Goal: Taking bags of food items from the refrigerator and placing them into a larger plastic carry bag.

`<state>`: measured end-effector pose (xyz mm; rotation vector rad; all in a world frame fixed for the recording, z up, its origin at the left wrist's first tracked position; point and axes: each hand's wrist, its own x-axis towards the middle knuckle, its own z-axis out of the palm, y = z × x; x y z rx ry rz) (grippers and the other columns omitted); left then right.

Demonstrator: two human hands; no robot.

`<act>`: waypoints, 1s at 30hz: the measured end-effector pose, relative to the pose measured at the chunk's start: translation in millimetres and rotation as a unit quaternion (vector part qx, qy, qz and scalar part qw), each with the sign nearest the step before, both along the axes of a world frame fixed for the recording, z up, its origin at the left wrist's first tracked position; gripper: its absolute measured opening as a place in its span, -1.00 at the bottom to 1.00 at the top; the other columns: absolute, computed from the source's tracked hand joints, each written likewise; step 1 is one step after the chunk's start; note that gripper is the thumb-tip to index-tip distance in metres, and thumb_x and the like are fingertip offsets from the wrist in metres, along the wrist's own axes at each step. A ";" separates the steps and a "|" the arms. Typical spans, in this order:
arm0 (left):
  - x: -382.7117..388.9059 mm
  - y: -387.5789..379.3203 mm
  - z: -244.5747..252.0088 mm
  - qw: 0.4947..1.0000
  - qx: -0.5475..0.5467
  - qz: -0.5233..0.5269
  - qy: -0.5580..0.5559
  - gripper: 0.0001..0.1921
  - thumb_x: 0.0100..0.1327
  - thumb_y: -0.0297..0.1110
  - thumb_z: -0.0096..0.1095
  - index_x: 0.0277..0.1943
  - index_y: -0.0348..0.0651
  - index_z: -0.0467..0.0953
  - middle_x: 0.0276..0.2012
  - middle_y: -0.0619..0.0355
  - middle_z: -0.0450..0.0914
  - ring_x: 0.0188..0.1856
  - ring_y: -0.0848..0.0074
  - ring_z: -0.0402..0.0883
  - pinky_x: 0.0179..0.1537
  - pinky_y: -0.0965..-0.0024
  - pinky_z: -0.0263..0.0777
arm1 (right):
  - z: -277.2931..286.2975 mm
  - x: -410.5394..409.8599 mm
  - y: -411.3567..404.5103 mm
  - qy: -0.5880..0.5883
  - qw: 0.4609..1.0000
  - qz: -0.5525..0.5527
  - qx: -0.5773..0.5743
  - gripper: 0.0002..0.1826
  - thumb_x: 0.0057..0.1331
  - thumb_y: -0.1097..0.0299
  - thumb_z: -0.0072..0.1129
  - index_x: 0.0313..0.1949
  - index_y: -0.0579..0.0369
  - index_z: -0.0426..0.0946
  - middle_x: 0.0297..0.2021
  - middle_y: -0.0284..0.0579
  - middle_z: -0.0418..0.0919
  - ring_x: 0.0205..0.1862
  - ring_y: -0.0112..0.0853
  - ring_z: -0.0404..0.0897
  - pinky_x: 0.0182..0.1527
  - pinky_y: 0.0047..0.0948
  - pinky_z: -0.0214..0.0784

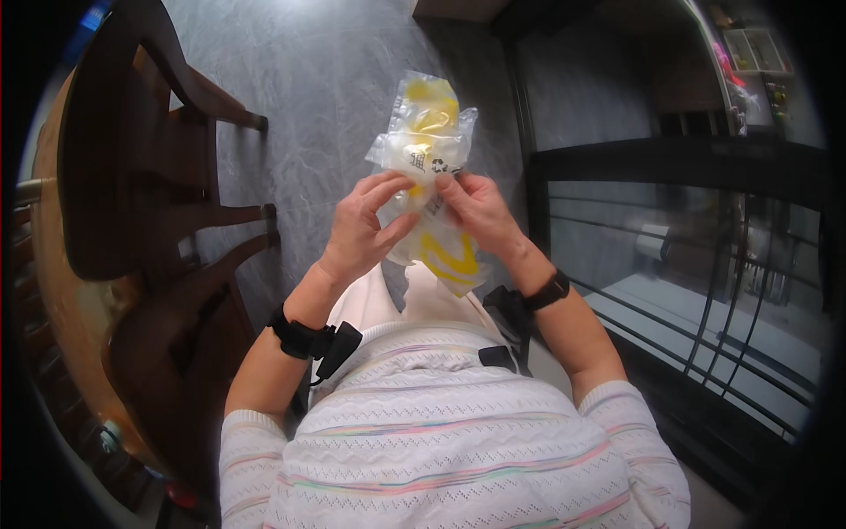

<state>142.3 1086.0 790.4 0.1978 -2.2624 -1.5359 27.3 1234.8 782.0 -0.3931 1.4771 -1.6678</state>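
Note:
A crumpled translucent plastic bag [433, 142] with yellow print and dark symbols is in front of me, above my lap. My right hand [479, 208] pinches its middle between thumb and fingers. At the bag's left side is my left hand [370, 221], thumb and index finger apart and their tips touching or close to the plastic; whether it grips any of it cannot be told. The bag's lower part hangs between my hands, and its upper part stands up beyond my fingertips. Black straps are on both my forearms.
Dark wooden chairs [125, 159] stand at the left beside a wooden table [56, 264]. A grey marble-look floor [304, 99] lies ahead. To the right is a black-framed glass door [674, 165], with shelves holding small items behind it at the upper right.

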 end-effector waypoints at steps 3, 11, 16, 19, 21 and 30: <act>-3.2 0.3 8.3 0.998 -0.004 -0.004 -0.060 -0.63 0.06 -0.44 0.30 -0.03 -0.23 0.45 -0.13 0.14 0.52 -0.06 0.52 0.46 -0.05 0.45 0.36 | 8.5 -1.6 7.3 0.013 0.998 0.057 0.033 -0.73 0.24 0.19 0.09 -0.35 0.18 0.55 -0.56 -0.43 0.45 -0.57 -0.76 0.27 -0.55 -0.75 0.13; -20.1 -0.4 0.7 0.919 0.368 -0.093 -0.104 -0.66 0.09 -0.39 0.29 -0.05 -0.24 0.46 -0.19 0.22 0.54 -0.18 0.61 0.50 -0.10 0.50 0.38 | 10.5 7.9 16.8 0.085 0.989 0.114 0.044 -0.81 0.23 0.39 0.09 -0.22 0.23 0.54 -0.42 -0.32 0.56 -0.39 -0.64 0.45 -0.29 -0.62 0.35; -30.9 12.4 -4.6 0.930 0.327 -0.112 -0.127 -0.73 0.09 -0.41 0.29 -0.13 -0.26 0.50 -0.25 0.21 0.56 -0.25 0.65 0.50 -0.19 0.55 0.40 | 9.0 7.7 25.7 0.119 0.973 0.164 0.110 -0.81 0.19 0.43 0.12 -0.21 0.24 0.53 -0.39 -0.29 0.57 -0.34 -0.64 0.47 -0.22 -0.62 0.35; -33.1 16.2 -6.8 0.932 0.301 -0.156 -0.132 -0.79 0.11 -0.41 0.27 -0.19 -0.28 0.53 -0.35 0.24 0.57 -0.35 0.67 0.50 -0.28 0.59 0.39 | 11.9 9.3 27.8 0.150 0.974 0.153 0.069 -0.80 0.17 0.43 0.14 -0.22 0.25 0.53 -0.42 -0.29 0.57 -0.36 -0.64 0.46 -0.24 -0.62 0.34; -34.1 11.3 -3.2 0.945 0.292 -0.079 -0.124 -0.82 0.08 -0.37 0.29 -0.29 -0.29 0.57 -0.43 0.24 0.58 -0.42 0.70 0.47 -0.34 0.59 0.37 | 16.1 8.8 30.4 0.120 0.980 0.138 0.073 -0.81 0.19 0.42 0.11 -0.23 0.26 0.53 -0.44 -0.33 0.56 -0.38 -0.63 0.45 -0.27 -0.61 0.34; -16.8 -63.6 -3.3 0.878 0.474 0.058 0.023 -0.89 0.13 -0.42 0.24 -0.28 -0.23 0.55 -0.40 0.24 0.57 -0.41 0.69 0.49 -0.36 0.65 0.39 | -0.1 -42.5 82.1 0.023 0.997 0.025 0.065 -0.80 0.27 0.32 0.03 -0.23 0.14 0.55 -0.60 -0.54 0.38 -0.64 -0.79 0.16 -0.59 -0.79 0.01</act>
